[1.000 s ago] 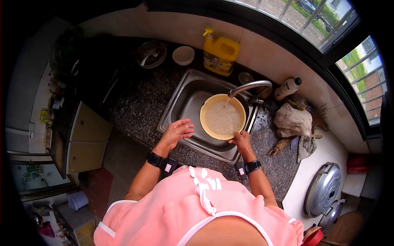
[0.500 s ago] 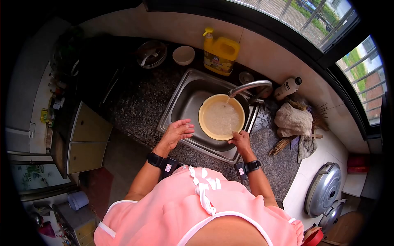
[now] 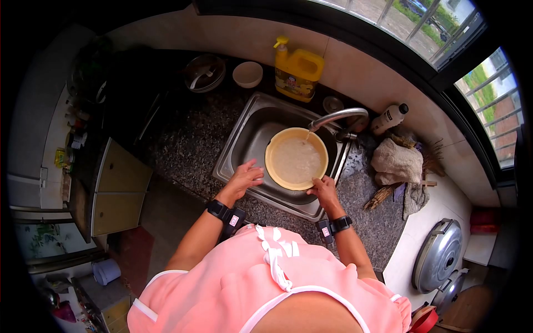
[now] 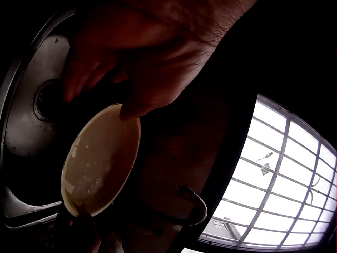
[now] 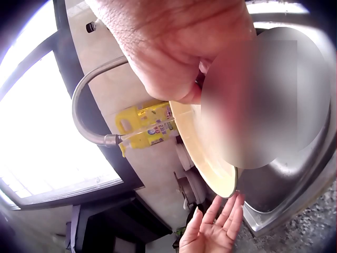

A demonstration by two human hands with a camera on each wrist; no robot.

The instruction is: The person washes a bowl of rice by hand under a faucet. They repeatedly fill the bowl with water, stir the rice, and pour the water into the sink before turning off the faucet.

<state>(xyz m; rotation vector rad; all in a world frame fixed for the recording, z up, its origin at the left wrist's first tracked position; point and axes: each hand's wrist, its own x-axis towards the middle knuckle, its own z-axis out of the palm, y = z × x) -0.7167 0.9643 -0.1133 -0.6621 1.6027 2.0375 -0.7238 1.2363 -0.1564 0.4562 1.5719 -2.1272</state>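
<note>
A pale yellow basin (image 3: pixel 297 158) of cloudy water is in the steel sink (image 3: pixel 244 130), under the curved tap (image 3: pixel 338 115), which runs a stream into it. My right hand (image 3: pixel 325 191) grips the basin's near right rim, thumb over the edge. Close to the basin's left side is my left hand (image 3: pixel 243 180), fingers loosely extended and holding nothing. In the right wrist view, the left hand (image 5: pixel 216 226) shows its palm, with fingertips right by the rim. A blurred patch hides part of the basin and right hand there.
Behind the sink stands a yellow pump jug (image 3: pixel 298 72), with a bowl (image 3: pixel 247 75) and stacked dishes (image 3: pixel 205 80) to its left. A white bottle (image 3: pixel 390 119) and a draped cloth (image 3: pixel 397 162) are at right. Beyond them is a large metal lid (image 3: pixel 438 258).
The basin has slid a little to the left, with my right hand following at its rim. My left hand has turned slightly and come nearer the basin.
</note>
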